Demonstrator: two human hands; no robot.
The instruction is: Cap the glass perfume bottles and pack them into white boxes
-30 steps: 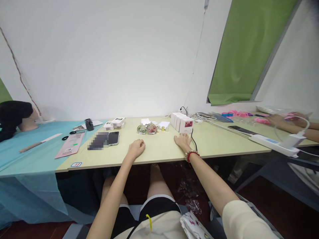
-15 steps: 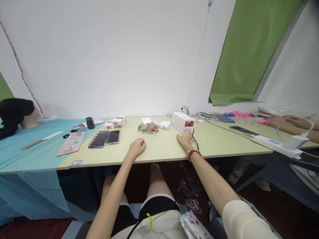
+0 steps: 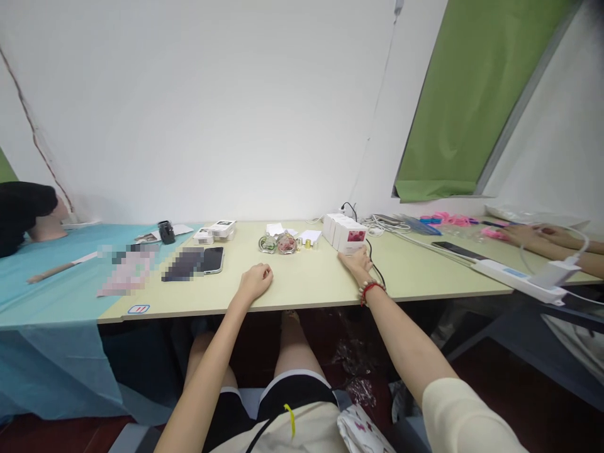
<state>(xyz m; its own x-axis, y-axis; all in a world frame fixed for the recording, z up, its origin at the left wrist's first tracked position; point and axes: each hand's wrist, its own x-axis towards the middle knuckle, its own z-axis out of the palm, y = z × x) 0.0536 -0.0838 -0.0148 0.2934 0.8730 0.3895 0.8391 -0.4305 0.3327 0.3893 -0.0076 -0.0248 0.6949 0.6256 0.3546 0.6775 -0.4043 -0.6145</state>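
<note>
My right hand [image 3: 357, 261] is at the lower front of the nearest white box [image 3: 353, 238], which has a red picture on its face. The thumb is on the left and the fingers wrap toward the right side, gripping it. This box stands at the front of a row of similar white boxes [image 3: 334, 228]. My left hand [image 3: 256, 280] rests on the pale yellow table [image 3: 302, 283], fingers curled in, with nothing visible in it. Beyond it lie a clear round bottle with green inside [image 3: 267, 243] and another with red inside [image 3: 287, 243], beside small gold caps [image 3: 307, 243].
A phone [image 3: 213, 260] and small white boxes [image 3: 223, 229] lie left. A blue cloth [image 3: 70, 251] covers the far-left table near a mannequin head [image 3: 50, 226]. On the right are a power strip [image 3: 516, 280], cables [image 3: 384, 224] and another person's hands [image 3: 523, 235].
My right hand has shifted slightly right, and its fingers have closed in around the nearest box. My left hand stays on the table. The view has turned slightly.
</note>
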